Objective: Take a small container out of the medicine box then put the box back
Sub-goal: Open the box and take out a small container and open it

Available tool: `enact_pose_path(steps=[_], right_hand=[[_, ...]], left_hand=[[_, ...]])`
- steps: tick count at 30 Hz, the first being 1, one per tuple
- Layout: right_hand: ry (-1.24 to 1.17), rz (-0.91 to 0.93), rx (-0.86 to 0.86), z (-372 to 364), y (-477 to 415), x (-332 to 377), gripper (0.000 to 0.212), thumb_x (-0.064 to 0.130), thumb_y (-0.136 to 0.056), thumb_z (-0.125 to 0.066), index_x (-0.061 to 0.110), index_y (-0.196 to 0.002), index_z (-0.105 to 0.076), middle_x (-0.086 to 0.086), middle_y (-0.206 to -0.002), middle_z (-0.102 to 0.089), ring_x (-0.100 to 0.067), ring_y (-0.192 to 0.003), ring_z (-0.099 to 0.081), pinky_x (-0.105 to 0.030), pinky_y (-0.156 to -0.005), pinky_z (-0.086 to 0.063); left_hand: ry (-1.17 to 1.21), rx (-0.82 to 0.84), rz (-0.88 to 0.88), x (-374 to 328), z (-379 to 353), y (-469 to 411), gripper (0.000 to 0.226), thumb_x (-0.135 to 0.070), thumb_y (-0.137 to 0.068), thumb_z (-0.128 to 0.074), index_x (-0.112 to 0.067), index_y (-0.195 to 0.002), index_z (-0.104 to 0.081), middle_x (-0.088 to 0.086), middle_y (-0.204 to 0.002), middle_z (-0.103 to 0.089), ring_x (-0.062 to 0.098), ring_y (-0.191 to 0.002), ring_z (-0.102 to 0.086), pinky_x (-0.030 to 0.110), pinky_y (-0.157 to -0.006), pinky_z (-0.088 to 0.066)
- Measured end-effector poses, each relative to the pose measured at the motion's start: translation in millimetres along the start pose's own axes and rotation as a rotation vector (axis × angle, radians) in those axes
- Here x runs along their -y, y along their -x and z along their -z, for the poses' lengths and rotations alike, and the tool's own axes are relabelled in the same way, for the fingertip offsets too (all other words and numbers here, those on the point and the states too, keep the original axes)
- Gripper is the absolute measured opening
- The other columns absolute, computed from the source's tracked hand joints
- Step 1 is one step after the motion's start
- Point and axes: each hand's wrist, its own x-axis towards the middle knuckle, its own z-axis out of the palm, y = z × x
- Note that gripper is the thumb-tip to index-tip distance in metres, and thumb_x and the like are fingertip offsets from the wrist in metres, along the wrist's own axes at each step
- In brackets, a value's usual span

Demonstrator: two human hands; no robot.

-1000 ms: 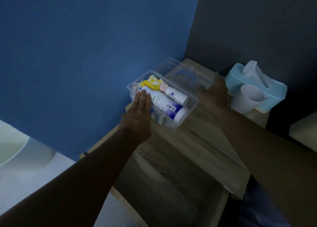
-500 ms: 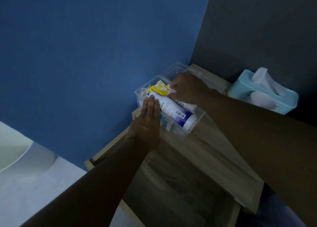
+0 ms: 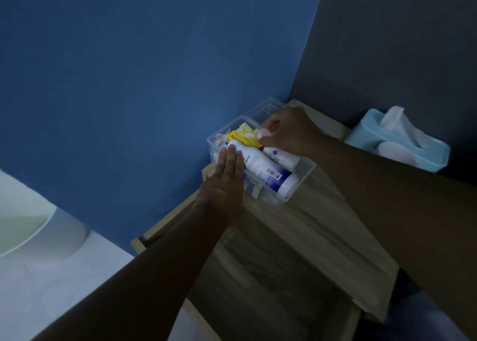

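A clear plastic medicine box (image 3: 300, 183) stands open on the wooden cabinet top by the blue wall, its clear lid (image 3: 265, 108) folded back behind it. Inside lie a large white bottle with a blue end (image 3: 265, 171), a smaller white bottle (image 3: 280, 156) and a yellow packet (image 3: 241, 136). My left hand (image 3: 227, 183) lies flat, fingers together, against the box's near left side and the large bottle. My right hand (image 3: 289, 131) reaches into the box and pinches a small round pink container (image 3: 263, 133) between thumb and fingers, just above the yellow packet.
A light blue tissue box (image 3: 402, 147) with a white cup in front of it sits at the right, against the dark wall. The wooden cabinet (image 3: 322, 227) has an open drawer below the top. A white basin edge (image 3: 23, 227) shows at the far left.
My right hand came from the right side of the lid into the box and closed on the small pink container. My left hand stayed flat on the box's left side.
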Motion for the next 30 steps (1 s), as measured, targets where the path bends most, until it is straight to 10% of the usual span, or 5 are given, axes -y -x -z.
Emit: enact_pose_path(steps=[9,17,30], right_hand=[[-0.155,0.004,0.047,84.4,86.6,7.2,0.02,0.022,-0.07,-0.088,0.022,-0.088,-0.078,0.012,-0.075,-0.073,0.006,-0.062,-0.063,-0.003,-0.059,-0.045],[-0.348,0.04,0.132,143.5,143.9,46.5,0.019,0.031,-0.075,-0.086,0.02,-0.089,-0.082,0.001,-0.082,-0.079,-0.004,-0.076,-0.07,-0.03,-0.078,-0.057],[-0.207,0.205,0.194,185.9,218.4,96.7,0.014,0.03,-0.082,-0.08,0.019,-0.089,-0.083,-0.001,-0.077,-0.079,-0.021,-0.079,-0.075,-0.039,-0.074,-0.058]], left_hand=[[0.234,-0.006,0.05,-21.5,42.2,13.8,0.08,-0.022,-0.093,-0.054,-0.016,-0.159,-0.009,0.005,-0.168,-0.003,0.024,-0.154,-0.004,0.042,-0.124,-0.017],[1.24,-0.365,0.008,-97.0,89.5,73.6,0.052,-0.021,-0.085,-0.077,-0.015,-0.133,-0.057,0.001,-0.127,-0.067,0.012,-0.119,-0.063,0.027,-0.102,-0.05],[0.974,-0.541,-0.054,-140.1,121.7,159.9,0.02,-0.02,-0.089,-0.072,-0.012,-0.107,-0.073,-0.008,-0.088,-0.075,-0.007,-0.085,-0.069,0.006,-0.077,-0.046]])
